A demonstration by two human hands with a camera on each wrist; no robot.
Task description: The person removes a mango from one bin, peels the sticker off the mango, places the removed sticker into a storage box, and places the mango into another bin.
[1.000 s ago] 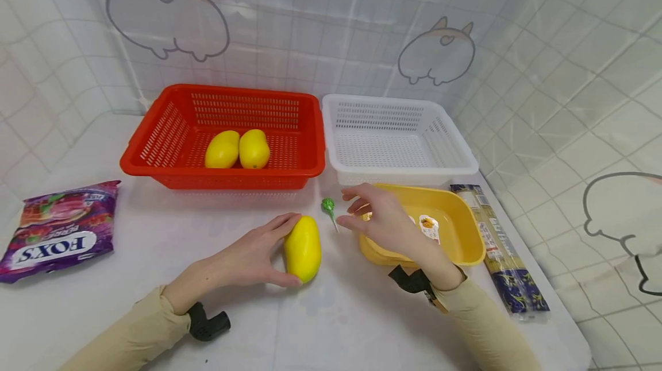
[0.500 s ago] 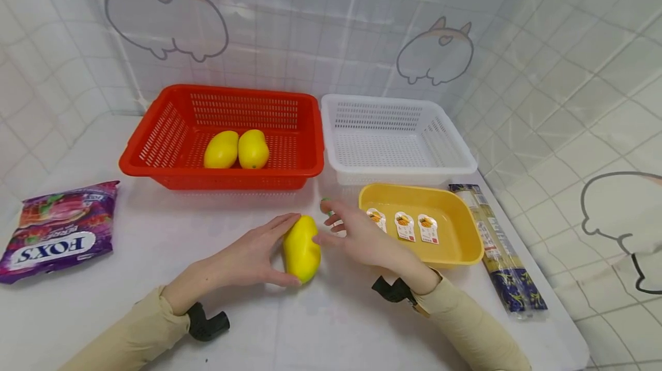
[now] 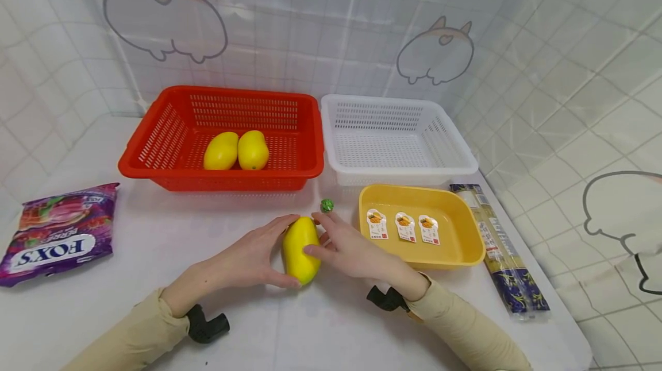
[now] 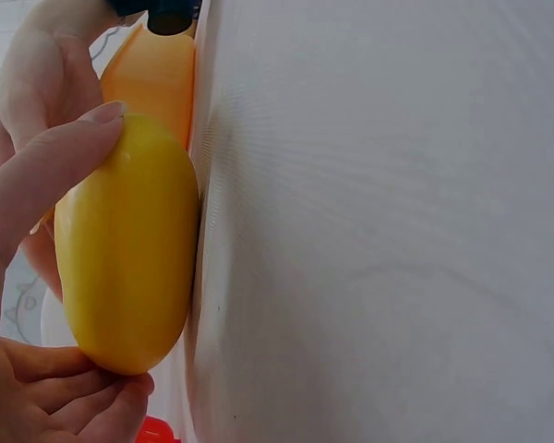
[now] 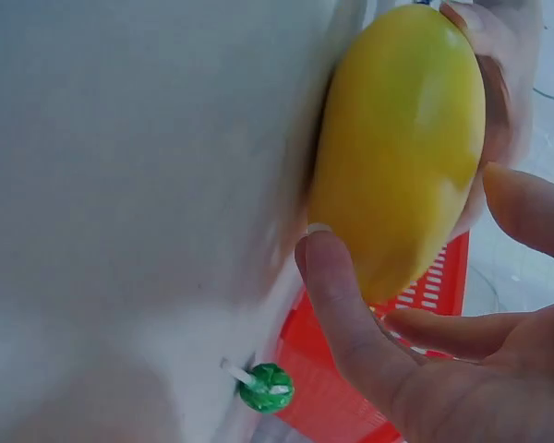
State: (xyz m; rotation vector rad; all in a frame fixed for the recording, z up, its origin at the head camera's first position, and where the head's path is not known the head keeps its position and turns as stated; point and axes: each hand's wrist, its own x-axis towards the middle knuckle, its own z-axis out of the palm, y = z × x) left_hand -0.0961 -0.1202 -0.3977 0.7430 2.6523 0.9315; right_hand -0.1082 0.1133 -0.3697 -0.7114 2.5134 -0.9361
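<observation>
A yellow mango (image 3: 298,256) lies on the white table between both hands. My left hand (image 3: 243,259) holds it from the left, thumb at the near end and fingertips at the far end, as the left wrist view of the mango (image 4: 134,258) also shows. My right hand (image 3: 357,247) comes in from the right, its thumb on the mango's upper side and its forefinger at the far end. In the right wrist view its fingers (image 5: 337,291) reach around the end of the mango (image 5: 397,138). Just beyond this hand is a green-wrapped lollipop (image 3: 327,205), its stick mostly hidden.
A red basket (image 3: 222,183) with two mangoes stands at the back left, a white basket (image 3: 393,177) beside it. The yellow tray (image 3: 455,250) on the right holds three mango-picture labels (image 3: 405,227). A purple FOX'S bag (image 3: 62,236) lies left, a long clear-and-blue packet (image 3: 504,256) right.
My right hand has moved left from over the yellow tray to the mango, uncovering the labels and covering the lollipop's stick. My left hand has stayed on the mango.
</observation>
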